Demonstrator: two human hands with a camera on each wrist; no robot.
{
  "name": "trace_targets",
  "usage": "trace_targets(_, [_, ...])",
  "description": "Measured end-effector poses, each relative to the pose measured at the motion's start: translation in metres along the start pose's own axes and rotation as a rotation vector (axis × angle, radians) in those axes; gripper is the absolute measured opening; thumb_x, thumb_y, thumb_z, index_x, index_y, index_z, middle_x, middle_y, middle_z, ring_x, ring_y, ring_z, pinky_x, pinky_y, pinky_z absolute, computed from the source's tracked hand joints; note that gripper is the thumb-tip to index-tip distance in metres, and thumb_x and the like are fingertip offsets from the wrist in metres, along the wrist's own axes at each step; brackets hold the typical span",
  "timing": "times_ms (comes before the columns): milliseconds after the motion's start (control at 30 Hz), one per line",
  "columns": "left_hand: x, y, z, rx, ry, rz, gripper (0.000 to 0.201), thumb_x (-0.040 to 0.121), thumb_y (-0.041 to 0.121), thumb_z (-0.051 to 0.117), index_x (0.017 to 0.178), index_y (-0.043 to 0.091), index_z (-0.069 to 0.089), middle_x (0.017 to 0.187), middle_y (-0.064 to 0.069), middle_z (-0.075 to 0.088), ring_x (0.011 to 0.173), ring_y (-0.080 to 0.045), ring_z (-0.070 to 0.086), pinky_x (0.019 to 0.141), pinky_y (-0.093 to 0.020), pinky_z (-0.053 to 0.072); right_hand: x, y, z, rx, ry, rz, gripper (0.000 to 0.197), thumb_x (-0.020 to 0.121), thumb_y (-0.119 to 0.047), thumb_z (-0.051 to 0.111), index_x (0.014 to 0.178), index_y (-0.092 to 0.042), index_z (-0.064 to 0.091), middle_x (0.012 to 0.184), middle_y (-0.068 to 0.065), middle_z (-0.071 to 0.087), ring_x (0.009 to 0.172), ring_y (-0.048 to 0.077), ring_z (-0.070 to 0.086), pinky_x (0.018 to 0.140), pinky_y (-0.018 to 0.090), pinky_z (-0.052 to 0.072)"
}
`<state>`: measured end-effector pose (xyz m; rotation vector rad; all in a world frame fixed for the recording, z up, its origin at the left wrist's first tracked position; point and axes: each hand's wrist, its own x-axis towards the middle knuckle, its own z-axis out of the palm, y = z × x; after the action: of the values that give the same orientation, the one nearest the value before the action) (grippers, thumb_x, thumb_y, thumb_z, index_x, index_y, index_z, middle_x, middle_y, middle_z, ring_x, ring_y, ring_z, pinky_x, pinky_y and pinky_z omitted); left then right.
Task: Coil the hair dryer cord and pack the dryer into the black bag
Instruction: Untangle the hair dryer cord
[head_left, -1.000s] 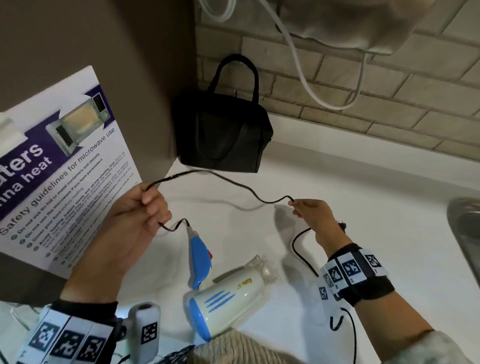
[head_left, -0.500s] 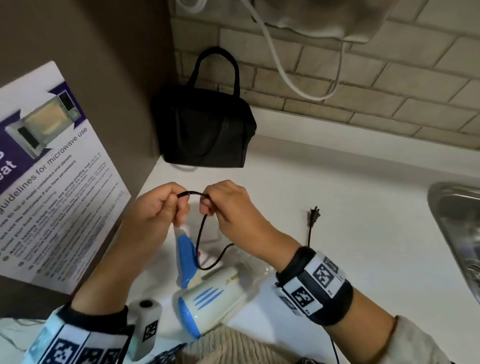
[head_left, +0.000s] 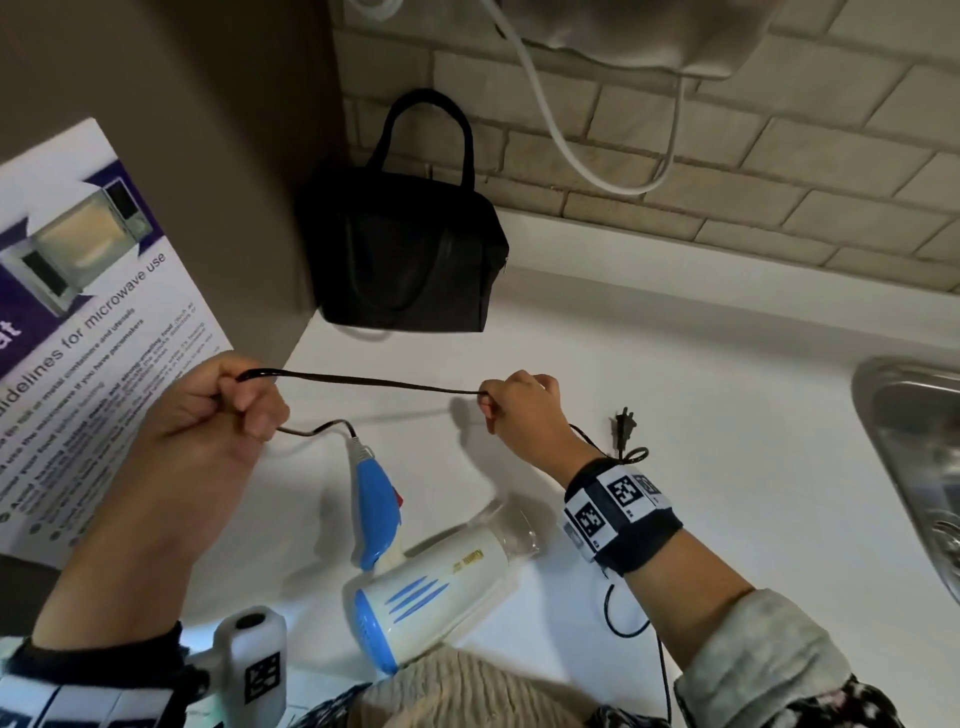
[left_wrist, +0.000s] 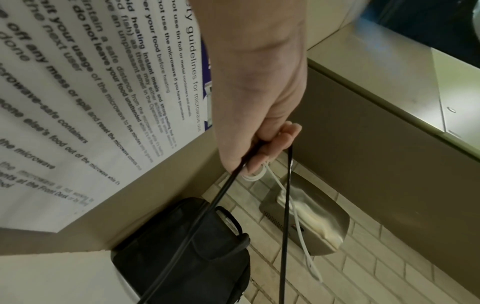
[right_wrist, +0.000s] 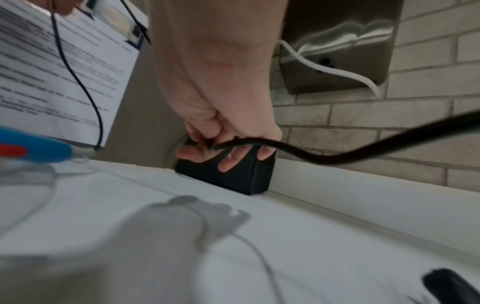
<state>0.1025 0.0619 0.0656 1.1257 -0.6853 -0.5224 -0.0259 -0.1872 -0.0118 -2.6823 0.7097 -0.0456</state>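
Note:
The white and blue hair dryer lies on the white counter, its blue handle folded up toward my left hand. The black cord runs taut between both hands. My left hand grips cord loops in its fist, and in the left wrist view the left hand has two strands hanging from it. My right hand pinches the cord further along. The plug lies on the counter by my right wrist. The black bag stands upright in the back corner, beyond both hands.
A microwave safety poster hangs on the brown side panel at left. A steel dispenser with a white cable is mounted on the brick wall above the bag. A steel sink lies at the right edge.
My hands met at the left half a second ago. The right hand has since moved right, drawing a new stretch of cord taut. The left hand holds one more loop.

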Motion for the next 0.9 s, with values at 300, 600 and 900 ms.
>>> trace_targets(300, [0.005, -0.014, -0.031, 0.006, 0.154, -0.09, 0.022, 0.062, 0.015, 0.072, 0.063, 0.029, 0.056, 0.061, 0.018, 0.052, 0.057, 0.003, 0.047, 0.069, -0.02, 0.041, 0.009, 0.045, 0.0, 0.045, -0.142, 0.234, 0.029, 0.097, -0.017, 0.033, 0.083, -0.021, 0.058, 0.08, 0.0, 0.062, 0.088, 0.022, 0.056, 0.083, 0.037, 0.027])
trace_targets(600, [-0.003, -0.036, -0.008, 1.127, 0.235, -0.09, 0.04, 0.093, -0.007, 0.04, 0.132, 0.003, 0.046, 0.117, -0.013, 0.061, 0.113, -0.037, 0.053, 0.092, -0.034, 0.039, -0.016, 0.02, -0.093, 0.445, -0.048, 0.171, 0.033, 0.1, -0.032, 0.044, 0.097, -0.02, 0.074, 0.08, -0.014, 0.06, 0.079, -0.003, 0.054, 0.066, 0.007, 0.037])
trace_targets(900, [0.019, -0.024, 0.076, 1.607, -0.061, 0.402, 0.061, 0.093, 0.036, 0.045, 0.148, 0.016, 0.028, 0.15, -0.005, 0.039, 0.14, -0.029, 0.029, 0.111, -0.052, 0.018, -0.039, -0.035, -0.121, 0.429, -0.031, -0.054, 0.029, 0.099, -0.033, 0.045, 0.088, -0.027, 0.071, 0.064, -0.011, 0.059, 0.072, 0.026, 0.056, 0.064, 0.026, 0.04])
